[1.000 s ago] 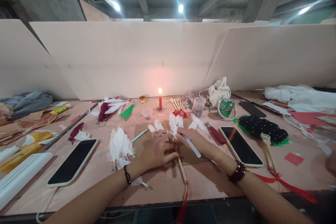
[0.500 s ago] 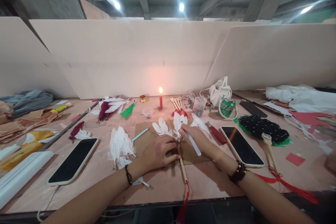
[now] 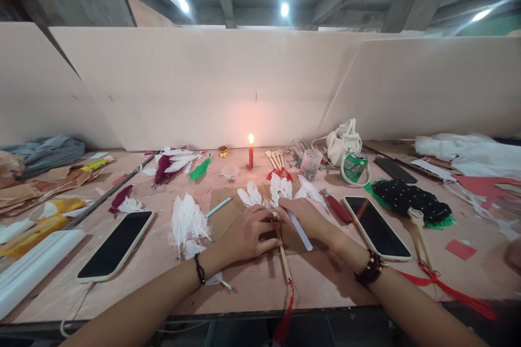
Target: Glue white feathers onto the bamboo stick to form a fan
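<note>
- While your left grip (image 3: 246, 233) is curled on the upper part of the wooden handle (image 3: 285, 261), thumb and fingertips against it, it probably steadies that slim piece against rolling.
- Your right grip (image 3: 305, 217) is closed on a pale strip (image 3: 300, 232) that slants back across the hand, its fingertips just at the white feathers (image 3: 280, 187); exactly which fingers pinch it you cannot tell, as they hide one another.
- The handle lies over the brown board (image 3: 223, 221) and runs past its near edge, so its red tassel (image 3: 285, 314) drops over the edge of the worktop (image 3: 325, 287), which likely keeps the threads out from under your wrists.
- Loose feathers (image 3: 251, 194) fan out near the far edge of the board, tips away from you, perhaps so the shafts face your fingers.
- Left of the board sits the feather pile (image 3: 188, 222), likely within easy reach; a thin blue stick (image 3: 218, 206) rests on the board's left part.
- Beyond the board stands the lit candle (image 3: 251, 157), upright and apart from the feathers, which seems sensible with such light material.
- Right of the board lie the red tool (image 3: 338, 208), the right phone (image 3: 378, 227) and, farther out, the black dotted fan (image 3: 411, 200).
</note>
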Demonstrator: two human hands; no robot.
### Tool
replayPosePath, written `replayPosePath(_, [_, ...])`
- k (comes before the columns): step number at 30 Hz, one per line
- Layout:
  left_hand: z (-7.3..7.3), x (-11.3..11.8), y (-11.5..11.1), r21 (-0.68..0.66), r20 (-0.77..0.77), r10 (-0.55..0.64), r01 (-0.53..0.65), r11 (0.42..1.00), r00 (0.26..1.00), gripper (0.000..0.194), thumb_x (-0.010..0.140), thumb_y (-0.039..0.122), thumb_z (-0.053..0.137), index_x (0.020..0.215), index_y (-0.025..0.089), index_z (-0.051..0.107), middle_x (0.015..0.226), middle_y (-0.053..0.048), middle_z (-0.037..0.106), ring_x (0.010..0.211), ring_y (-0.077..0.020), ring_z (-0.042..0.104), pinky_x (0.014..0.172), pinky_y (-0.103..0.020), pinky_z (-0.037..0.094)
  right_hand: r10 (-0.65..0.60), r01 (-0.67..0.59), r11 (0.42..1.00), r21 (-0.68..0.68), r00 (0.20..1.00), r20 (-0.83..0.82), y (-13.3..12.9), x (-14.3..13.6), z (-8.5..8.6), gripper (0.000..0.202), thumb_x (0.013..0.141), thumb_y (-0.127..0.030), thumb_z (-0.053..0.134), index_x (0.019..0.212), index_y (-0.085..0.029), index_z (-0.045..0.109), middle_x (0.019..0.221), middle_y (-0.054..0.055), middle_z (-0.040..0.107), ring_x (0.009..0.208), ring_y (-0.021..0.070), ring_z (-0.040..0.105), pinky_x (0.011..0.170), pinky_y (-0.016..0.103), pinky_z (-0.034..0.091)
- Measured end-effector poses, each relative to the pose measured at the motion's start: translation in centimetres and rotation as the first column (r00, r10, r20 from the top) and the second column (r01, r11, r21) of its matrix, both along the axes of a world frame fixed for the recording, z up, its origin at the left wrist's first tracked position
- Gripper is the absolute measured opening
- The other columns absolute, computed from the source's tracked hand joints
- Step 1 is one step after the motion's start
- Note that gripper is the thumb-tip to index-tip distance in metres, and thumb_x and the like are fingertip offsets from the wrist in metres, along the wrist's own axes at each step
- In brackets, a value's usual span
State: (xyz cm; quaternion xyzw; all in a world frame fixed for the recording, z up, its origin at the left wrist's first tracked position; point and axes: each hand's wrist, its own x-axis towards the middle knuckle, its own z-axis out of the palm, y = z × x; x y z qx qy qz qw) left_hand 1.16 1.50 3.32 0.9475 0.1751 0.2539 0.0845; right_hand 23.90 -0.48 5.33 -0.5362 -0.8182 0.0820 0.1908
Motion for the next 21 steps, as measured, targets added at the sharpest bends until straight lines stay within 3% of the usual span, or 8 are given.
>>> replayPosePath(6, [-0.2, 0.1, 0.3, -0.038, -0.025, 0.010, -0.011, 0.999, 1.000, 0.027, 0.100, 0.050, 0.076, 0.106, 0.024, 0.084, 0.114, -0.007, 0.076, 0.115, -0.0278, 0.067, 0.110, -0.044, 0.050, -0.018, 0.019, 1.000, -0.005, 0.986, 0.164, -1.3, -1.1, 0.7, 0.036, 0.113, -0.039, 0.044, 0.102, -0.021, 0.073, 0.086, 0.009, 0.078, 0.074, 0.0218, 0.068, 0.067, 0.029, 0.032])
replayPosePath(10, [-0.2, 0.1, 0.3, -0.072, -0.027, 0.004, -0.006, 0.997, 1.000, 0.023, 0.101, 0.047, 0.075, 0.106, 0.026, 0.084, 0.114, -0.006, 0.075, 0.114, -0.0261, 0.067, 0.110, -0.042, 0.050, -0.001, -0.011, 0.999, 0.042, 0.963, 0.269, -1.7, -1.3, 0.5, 0.030, 0.112, -0.037, 0.046, 0.107, -0.023, 0.073, 0.088, 0.006, 0.078, 0.072, 0.0191, 0.067, 0.063, 0.030, 0.024])
replayPosePath(15, [-0.5, 0.1, 0.5, -0.059, -0.029, 0.032, -0.034, 0.998, 0.999, 0.022, 0.099, 0.045, 0.078, 0.099, 0.024, 0.084, 0.110, -0.006, 0.074, 0.110, -0.0265, 0.068, 0.105, -0.042, 0.052, 0.000, -0.006, 0.999, 0.041, 0.987, 0.163, -1.3, -0.9, 0.2, 0.031, 0.113, -0.036, 0.047, 0.100, -0.020, 0.071, 0.084, 0.005, 0.076, 0.070, 0.0168, 0.063, 0.064, 0.030, 0.025])
replayPosePath(21, [-0.4, 0.1, 0.4, -0.064, 0.011, -0.002, 0.002, 0.998, 1.000, 0.022, 0.102, 0.044, 0.075, 0.112, 0.026, 0.084, 0.123, -0.006, 0.076, 0.122, -0.0270, 0.067, 0.114, -0.045, 0.049, 0.000, 0.002, 1.000, -0.021, 0.998, 0.055, -0.4, 0.0, 0.2, 0.024, 0.108, -0.031, 0.054, 0.095, -0.018, 0.070, 0.075, 0.003, 0.069, 0.063, 0.0147, 0.050, 0.062, 0.029, 0.025])
